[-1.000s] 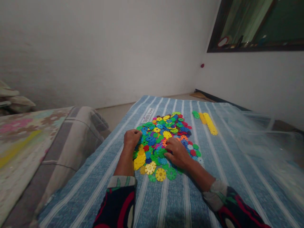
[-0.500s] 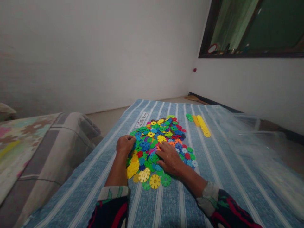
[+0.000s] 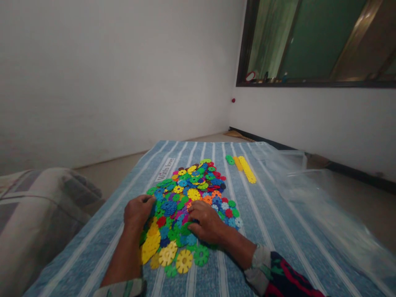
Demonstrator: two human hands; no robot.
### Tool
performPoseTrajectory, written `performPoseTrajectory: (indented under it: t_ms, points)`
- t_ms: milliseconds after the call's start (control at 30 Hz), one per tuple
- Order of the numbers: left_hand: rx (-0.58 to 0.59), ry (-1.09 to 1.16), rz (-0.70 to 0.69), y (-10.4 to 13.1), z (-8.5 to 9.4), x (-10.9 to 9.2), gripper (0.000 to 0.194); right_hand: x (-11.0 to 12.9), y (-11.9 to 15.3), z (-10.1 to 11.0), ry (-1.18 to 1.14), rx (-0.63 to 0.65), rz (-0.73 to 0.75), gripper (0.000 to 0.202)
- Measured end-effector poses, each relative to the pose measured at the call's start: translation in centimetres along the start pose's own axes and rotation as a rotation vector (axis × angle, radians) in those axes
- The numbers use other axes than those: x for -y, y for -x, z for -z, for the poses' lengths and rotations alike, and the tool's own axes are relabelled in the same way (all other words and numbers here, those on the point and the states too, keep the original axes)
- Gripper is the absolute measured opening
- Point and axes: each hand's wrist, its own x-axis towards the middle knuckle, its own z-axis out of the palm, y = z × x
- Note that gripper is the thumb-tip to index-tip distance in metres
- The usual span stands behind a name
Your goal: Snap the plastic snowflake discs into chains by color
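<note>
A heap of flat, notched plastic discs [image 3: 194, 194] in many colours lies on a blue striped cloth. Against the heap's left edge, my left hand [image 3: 138, 212] is closed with fingertips pinched together; whatever they hold is hidden. My right hand [image 3: 206, 220] rests over the heap's right middle part, its fingers bent but apart, touching the discs near a green one [image 3: 185, 228]. Close to me lie larger yellow discs [image 3: 184, 261] and a green disc [image 3: 201, 255]. A slanting yellow stack of discs [image 3: 150, 247] sits below my left hand.
A long yellow row of joined discs [image 3: 247, 170] lies beyond the heap, beside a shorter orange row [image 3: 238, 163] and a green one [image 3: 229, 160]. Clear plastic containers or bags [image 3: 312, 185] stand along the right. A covered piece of furniture [image 3: 46, 218] is at left.
The view has swung to the right, so the heap and both hands appear further left and lower. Against the heap, my hands have barely moved.
</note>
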Motion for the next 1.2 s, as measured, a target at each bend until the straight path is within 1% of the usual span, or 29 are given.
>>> performPoseTrajectory:
  t_ms: [100, 167, 233, 300, 367, 500, 600, 700, 800, 933, 1067, 1200]
  points:
    - [-0.011, -0.023, 0.001, -0.1, 0.1, -0.1, 0.034, 0.1, -0.3, 0.1, -0.142, -0.027, -0.046, 0.011]
    - [-0.023, -0.025, -0.006, -0.2, 0.1, -0.1, 0.033, 0.0, -0.5, 0.9, -0.211, -0.063, -0.089, 0.011]
    - [-0.028, -0.017, -0.007, -0.2, 0.1, -0.1, 0.031, -0.7, -0.8, 2.2, -0.238, -0.125, -0.148, 0.010]
    - [-0.035, -0.008, 0.002, -0.3, 0.1, 0.0, 0.030, -2.3, -1.2, 4.1, -0.219, -0.203, -0.209, 0.008]
    - [-0.044, -0.008, 0.010, -0.3, 0.1, 0.1, 0.030, -4.8, -1.7, 6.2, -0.155, -0.265, -0.269, 0.007]
    - [-0.025, -0.023, 0.028, -0.3, 0.1, 0.2, 0.033, -11.5, -2.6, 10.1, 0.108, -0.326, -0.485, 0.005]
    - [-0.008, -0.021, 0.042, -0.3, 0.3, 0.3, 0.035, -16.0, -3.3, 12.6, 0.336, -0.305, -0.636, 0.009]
    - [-0.026, -0.010, 0.051, -0.5, 0.3, 0.6, 0.032, -19.1, -4.2, 14.3, 0.400, -0.307, -0.706, 0.012]
    - [-0.040, 0.007, 0.053, -0.6, 0.2, 0.9, 0.030, -21.1, -5.1, 15.2, 0.429, -0.289, -0.738, 0.016]
    - [-0.035, 0.020, 0.068, -0.7, 0.0, 1.3, 0.031, -23.0, -6.2, 15.2, 0.452, -0.228, -0.759, 0.016]
    - [-0.024, 0.022, 0.059, -0.7, 0.0, 1.4, 0.030, -24.1, -6.8, 14.9, 0.467, -0.160, -0.759, 0.017]
    - [-0.015, 0.007, 0.078, -0.6, -0.1, 1.3, 0.030, -24.8, -7.1, 14.8, 0.490, -0.102, -0.755, 0.018]
